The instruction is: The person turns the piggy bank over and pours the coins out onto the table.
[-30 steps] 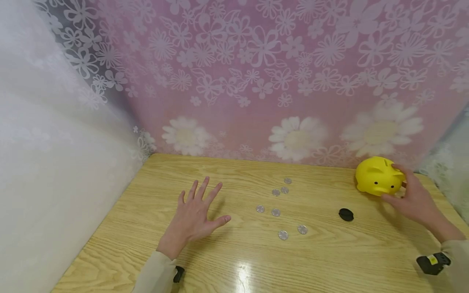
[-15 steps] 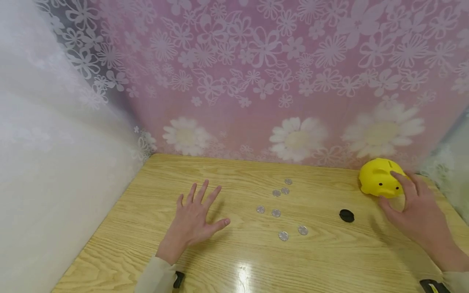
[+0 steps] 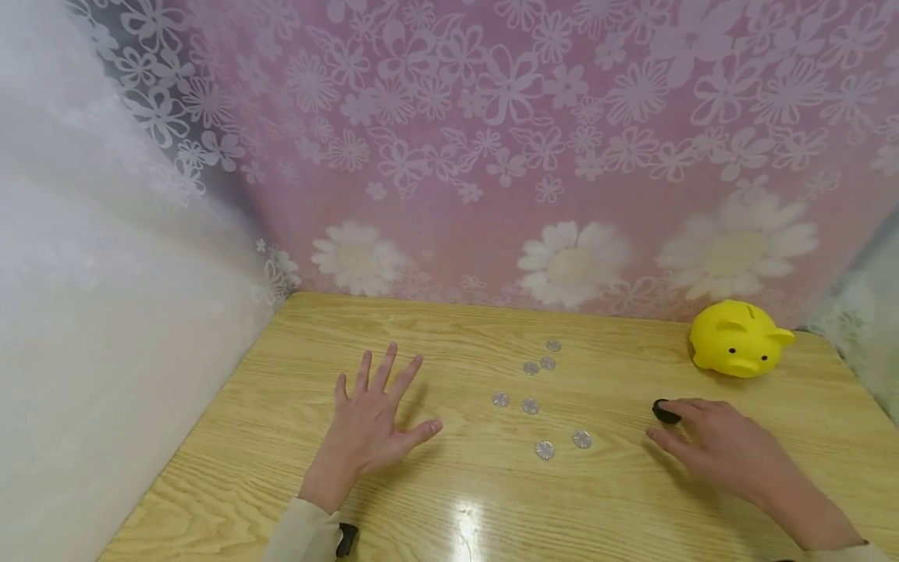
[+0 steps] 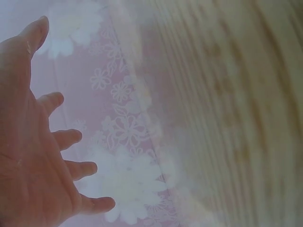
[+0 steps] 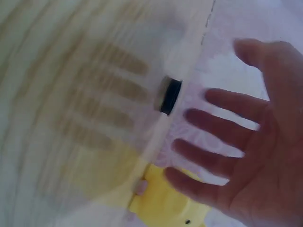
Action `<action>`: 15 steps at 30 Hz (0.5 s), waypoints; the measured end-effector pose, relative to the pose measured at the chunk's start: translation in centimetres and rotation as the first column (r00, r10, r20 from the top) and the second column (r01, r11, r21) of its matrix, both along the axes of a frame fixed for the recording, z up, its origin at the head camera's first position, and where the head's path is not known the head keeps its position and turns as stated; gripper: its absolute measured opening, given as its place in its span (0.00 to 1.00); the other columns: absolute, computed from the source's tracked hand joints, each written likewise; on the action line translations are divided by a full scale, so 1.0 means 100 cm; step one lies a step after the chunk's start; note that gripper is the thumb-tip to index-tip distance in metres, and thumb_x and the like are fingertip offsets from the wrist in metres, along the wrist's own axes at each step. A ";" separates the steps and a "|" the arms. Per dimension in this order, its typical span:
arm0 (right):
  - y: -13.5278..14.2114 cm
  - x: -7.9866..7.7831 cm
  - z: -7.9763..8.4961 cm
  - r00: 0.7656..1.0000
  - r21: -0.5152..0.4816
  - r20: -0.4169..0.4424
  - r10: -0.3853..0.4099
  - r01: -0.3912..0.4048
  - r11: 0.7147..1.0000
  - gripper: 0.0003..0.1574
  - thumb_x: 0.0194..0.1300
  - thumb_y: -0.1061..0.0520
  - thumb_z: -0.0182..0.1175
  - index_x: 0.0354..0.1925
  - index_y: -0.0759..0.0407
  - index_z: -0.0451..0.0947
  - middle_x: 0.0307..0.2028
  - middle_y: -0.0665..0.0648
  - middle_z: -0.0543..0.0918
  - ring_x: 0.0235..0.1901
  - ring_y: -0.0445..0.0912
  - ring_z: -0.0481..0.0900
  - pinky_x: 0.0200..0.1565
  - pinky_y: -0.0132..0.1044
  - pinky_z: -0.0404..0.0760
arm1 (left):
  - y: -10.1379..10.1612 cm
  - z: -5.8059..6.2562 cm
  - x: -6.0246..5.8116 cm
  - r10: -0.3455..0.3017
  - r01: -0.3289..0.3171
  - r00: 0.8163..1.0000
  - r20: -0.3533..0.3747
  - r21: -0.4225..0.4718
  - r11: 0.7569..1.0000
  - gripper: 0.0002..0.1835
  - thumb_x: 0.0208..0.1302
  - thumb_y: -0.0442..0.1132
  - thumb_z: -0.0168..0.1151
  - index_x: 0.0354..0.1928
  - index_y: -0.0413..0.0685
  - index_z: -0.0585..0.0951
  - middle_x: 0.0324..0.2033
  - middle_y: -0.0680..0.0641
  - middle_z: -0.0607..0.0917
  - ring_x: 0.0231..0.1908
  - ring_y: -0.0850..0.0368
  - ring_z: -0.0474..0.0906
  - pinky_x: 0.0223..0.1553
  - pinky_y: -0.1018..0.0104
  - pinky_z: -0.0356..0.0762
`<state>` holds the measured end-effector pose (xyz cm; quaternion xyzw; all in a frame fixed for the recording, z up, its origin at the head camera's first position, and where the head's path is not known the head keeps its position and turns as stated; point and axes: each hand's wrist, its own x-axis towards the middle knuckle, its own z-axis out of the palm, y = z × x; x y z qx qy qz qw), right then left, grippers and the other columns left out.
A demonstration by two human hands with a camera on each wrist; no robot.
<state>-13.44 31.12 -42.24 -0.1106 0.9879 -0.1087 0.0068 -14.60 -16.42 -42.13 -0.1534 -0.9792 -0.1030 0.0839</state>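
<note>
My right hand [image 3: 726, 449] hovers beside a small black oval plug [image 3: 664, 411], its fingertips overlapping the plug's edge in the head view. In the right wrist view the fingers are spread and a gap shows between them and the black plug [image 5: 171, 96]. Behind this hand a yellow piggy bank [image 3: 737, 341] stands upright near the table's back right corner, its coin slot on top. My left hand [image 3: 368, 425] is held over the left part of the table, fingers spread, holding nothing. Several silver coins [image 3: 530, 406] lie scattered between the two hands.
The wood-grain table [image 3: 435, 484] meets a pink flowered cloth [image 3: 456, 156] along its back edge. White cloth [image 3: 126, 312] hangs at the left side. More patterned cloth borders the right.
My right hand has let go of the piggy bank and moved left and toward me, down to the black plug. The bank sits slightly further right; the left hand barely moved.
</note>
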 end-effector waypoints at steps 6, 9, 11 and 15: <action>0.004 -0.020 -0.011 1.000 0.051 0.011 0.023 -0.024 0.998 0.44 0.72 0.28 0.55 0.62 0.64 0.79 0.60 0.73 0.80 0.55 0.74 0.77 0.47 0.69 0.78 | 0.002 -0.001 0.001 -0.009 0.009 1.000 0.024 0.006 1.000 0.50 0.62 0.79 0.52 0.81 0.71 0.52 0.82 0.47 0.50 0.79 0.29 0.47 0.66 0.17 0.52; 0.008 -0.032 -0.013 1.000 0.049 -0.016 0.025 -0.024 0.999 0.44 0.74 0.31 0.54 0.62 0.69 0.78 0.62 0.76 0.77 0.56 0.75 0.77 0.49 0.69 0.78 | 0.004 -0.002 0.000 -0.015 0.015 1.000 0.017 -0.001 1.000 0.50 0.62 0.79 0.52 0.81 0.71 0.52 0.82 0.47 0.50 0.79 0.29 0.48 0.66 0.17 0.53; 0.011 -0.036 -0.013 0.999 0.026 -0.034 0.029 -0.028 0.999 0.42 0.74 0.34 0.56 0.61 0.72 0.78 0.61 0.78 0.76 0.55 0.74 0.77 0.50 0.68 0.78 | 0.004 -0.002 -0.001 -0.021 0.021 1.000 0.014 -0.002 1.000 0.50 0.62 0.79 0.51 0.81 0.70 0.53 0.82 0.46 0.51 0.78 0.28 0.49 0.65 0.17 0.53; 0.015 -0.034 -0.012 0.998 -0.047 -0.062 0.023 -0.026 0.999 0.41 0.74 0.37 0.59 0.61 0.74 0.77 0.62 0.80 0.73 0.53 0.73 0.79 0.49 0.67 0.79 | 0.004 -0.003 -0.002 -0.018 0.018 1.000 0.020 -0.010 1.000 0.50 0.62 0.79 0.51 0.81 0.71 0.52 0.82 0.47 0.50 0.78 0.28 0.49 0.66 0.17 0.54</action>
